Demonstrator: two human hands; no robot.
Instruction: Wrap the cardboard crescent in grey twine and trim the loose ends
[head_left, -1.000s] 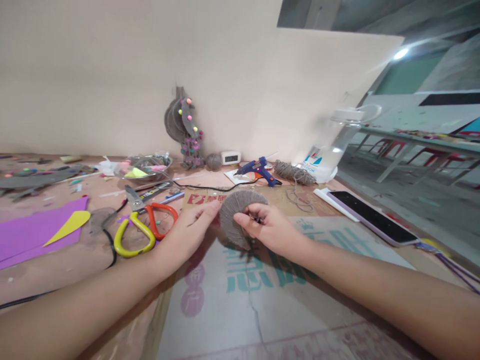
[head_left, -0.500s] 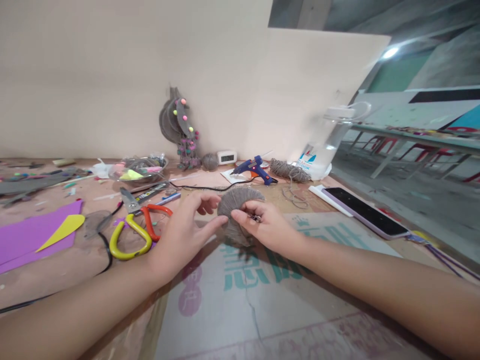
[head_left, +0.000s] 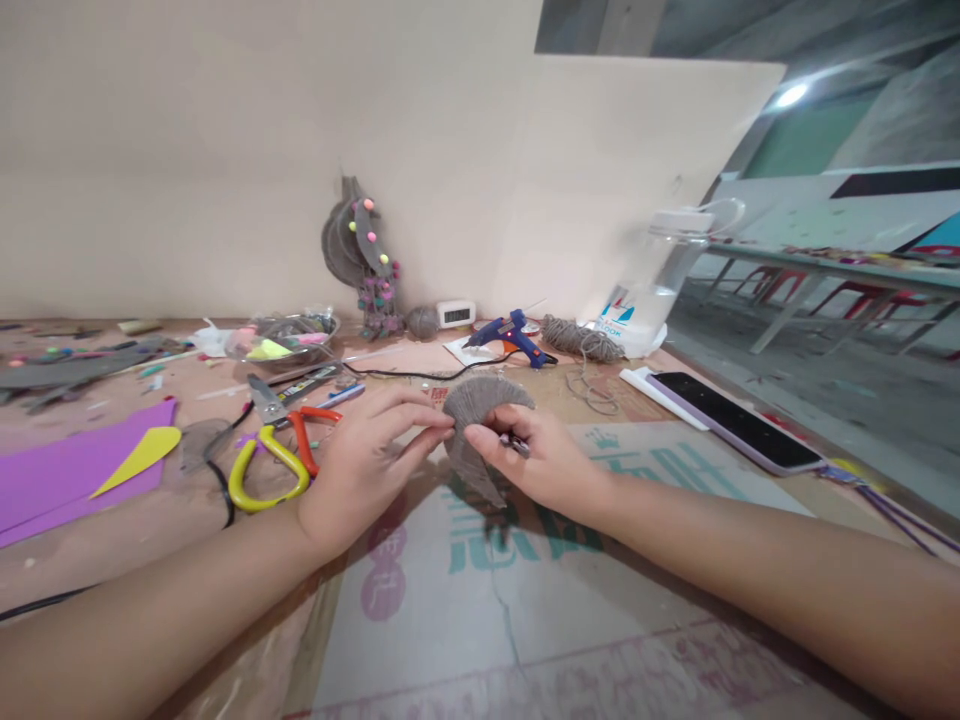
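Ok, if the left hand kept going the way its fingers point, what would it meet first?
The left hand points right, and its fingertips already touch the twine-wrapped disc. Just beyond sit the right hand fingers, holding the disc's other side.

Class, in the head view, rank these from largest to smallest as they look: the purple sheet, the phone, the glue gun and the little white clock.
1. Purple sheet and phone: too alike in spread to rank, and the picture edge cuts the sheet.
2. Glue gun.
3. White clock, smallest, though farthest from the camera.
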